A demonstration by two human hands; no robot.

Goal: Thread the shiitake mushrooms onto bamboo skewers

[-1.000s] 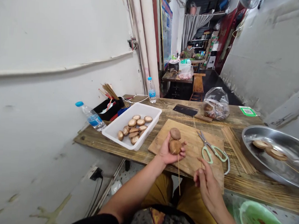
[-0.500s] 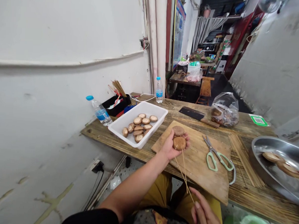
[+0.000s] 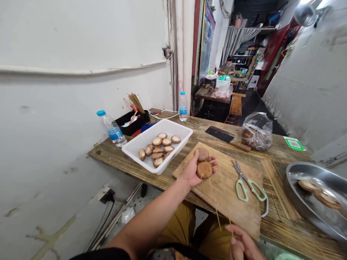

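Observation:
My left hand (image 3: pixel 195 170) is closed round a brown mushroom cap (image 3: pixel 204 169) over the near corner of the wooden cutting board (image 3: pixel 234 195); a second mushroom (image 3: pixel 203 154) sits just beyond it. Thin bamboo skewers (image 3: pixel 216 206) run from the held mushroom down to my right hand (image 3: pixel 247 253), which pinches their lower ends near my lap. A white tub (image 3: pixel 137 148) holding several mushrooms stands left of the board.
Green-handled scissors (image 3: pixel 249 187) lie on the board, loose skewers (image 3: pixel 278 186) beside it. A steel tray (image 3: pixel 303 199) with skewered mushrooms is at right. A cleaver (image 3: pixel 221 134), a plastic bag (image 3: pixel 256 131) and two water bottles (image 3: pixel 112 130) stand behind. A person sits far back (image 3: pixel 228 67).
My right hand has drawn back from the board's edge toward my lap, pulling the skewers' ends with it. My left hand has kept the mushroom in place.

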